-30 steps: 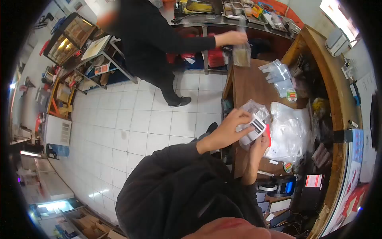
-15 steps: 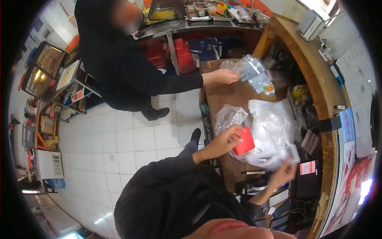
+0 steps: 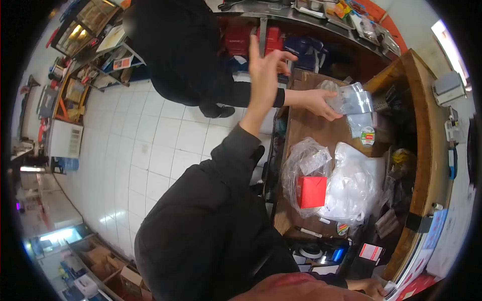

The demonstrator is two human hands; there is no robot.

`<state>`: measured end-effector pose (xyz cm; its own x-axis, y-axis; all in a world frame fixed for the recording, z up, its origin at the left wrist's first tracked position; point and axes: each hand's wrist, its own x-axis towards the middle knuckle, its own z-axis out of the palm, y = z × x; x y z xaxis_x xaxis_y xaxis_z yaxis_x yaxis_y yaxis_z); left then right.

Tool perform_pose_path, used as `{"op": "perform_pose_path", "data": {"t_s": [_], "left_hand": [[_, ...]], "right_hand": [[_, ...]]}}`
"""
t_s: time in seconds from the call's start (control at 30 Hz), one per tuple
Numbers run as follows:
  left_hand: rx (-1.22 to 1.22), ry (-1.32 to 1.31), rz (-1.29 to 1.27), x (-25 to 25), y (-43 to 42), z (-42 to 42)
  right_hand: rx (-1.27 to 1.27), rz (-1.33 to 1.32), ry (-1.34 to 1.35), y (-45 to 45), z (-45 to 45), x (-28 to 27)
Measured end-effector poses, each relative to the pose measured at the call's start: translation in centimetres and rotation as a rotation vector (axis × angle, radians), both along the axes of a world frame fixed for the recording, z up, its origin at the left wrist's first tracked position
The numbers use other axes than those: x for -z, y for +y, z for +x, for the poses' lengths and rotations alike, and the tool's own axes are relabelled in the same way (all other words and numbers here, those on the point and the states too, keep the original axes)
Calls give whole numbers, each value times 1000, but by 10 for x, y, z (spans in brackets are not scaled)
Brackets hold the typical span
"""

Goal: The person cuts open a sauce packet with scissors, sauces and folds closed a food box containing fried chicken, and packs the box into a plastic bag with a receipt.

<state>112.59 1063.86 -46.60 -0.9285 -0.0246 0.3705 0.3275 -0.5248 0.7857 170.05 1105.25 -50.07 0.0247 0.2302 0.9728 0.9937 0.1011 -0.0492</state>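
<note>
My left hand (image 3: 265, 75) is raised over the floor side of the brown table, fingers spread, holding nothing. My right hand (image 3: 372, 288) is low at the right edge beside the wooden counter. Its fingers are bent by a small pale item that I cannot make out. A red box (image 3: 311, 192) sits on a crumpled clear plastic bag (image 3: 296, 168). To its right lies a heap of white plastic bags (image 3: 355, 183). A co-worker's hand (image 3: 321, 103) holds clear, shiny plastic packaging (image 3: 357, 98) at the table's far end.
A marker (image 3: 309, 232) and a tape roll (image 3: 342, 229) lie at the table's near edge. The tall wooden counter (image 3: 420, 145) curves along the right. A co-worker in black (image 3: 175, 55) stands at the far left side. Metal trays (image 3: 326, 12) stand at the back.
My left hand has left the red box and risen up and away. My right hand has moved down to the right edge. The view has shifted; the co-worker still handles the plastic.
</note>
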Motion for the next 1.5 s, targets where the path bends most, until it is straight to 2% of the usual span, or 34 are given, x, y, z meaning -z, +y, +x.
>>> {"op": "perform_pose_path", "data": {"t_s": [0.1,0.2,0.3,0.33,0.43,0.5,0.57,0.67,0.77,0.9,1.07,1.13,1.17,1.27,1.3,1.33,1.37,1.4,1.43,1.5], "left_hand": [[-141,-137,51,18,-18,-3],[-195,-145,137,22,-18,-14],[-143,-98,72,14,-15,-31],[-125,-65,-45,11,-12,-32],[159,-55,-303,18,7,-33],[354,110,-476,41,30,-33],[397,145,-717,45,52,-13],[386,286,-1109,109,81,-13],[503,250,-1139,146,107,-28],[467,326,-1230,154,130,-36],[251,324,-1248,170,146,-44],[156,375,-1312,178,158,-49],[141,394,-1262,164,152,-52],[83,435,-1361,163,167,-57],[-9,525,-1284,173,173,-63],[246,421,-1137,159,174,-65],[75,701,-1164,161,184,-70],[50,663,-1158,171,191,-72],[-6,607,-1168,181,196,-76],[126,661,-1242,189,199,-80]], "right_hand": [[-29,-17,10,9,-20,17],[-67,-27,3,17,-39,27],[-99,-28,-14,21,-56,32],[-108,-25,-19,22,-62,33],[-137,-15,-38,25,-75,34],[-153,-11,-54,27,-84,35],[-154,-10,-70,27,-90,36],[-145,-7,-90,29,-105,36],[-172,31,-74,28,-114,39],[-250,60,-56,26,-129,45],[-304,64,-139,26,-136,40],[-205,56,-172,21,-107,34],[-99,56,-192,15,-91,30],[274,74,-270,-28,-29,22],[363,95,-315,-29,-13,23],[468,122,-355,-28,0,26],[578,140,-384,-25,18,28],[662,158,-390,-18,36,27],[697,174,-346,-13,47,24],[541,246,-123,-16,48,17]]}}
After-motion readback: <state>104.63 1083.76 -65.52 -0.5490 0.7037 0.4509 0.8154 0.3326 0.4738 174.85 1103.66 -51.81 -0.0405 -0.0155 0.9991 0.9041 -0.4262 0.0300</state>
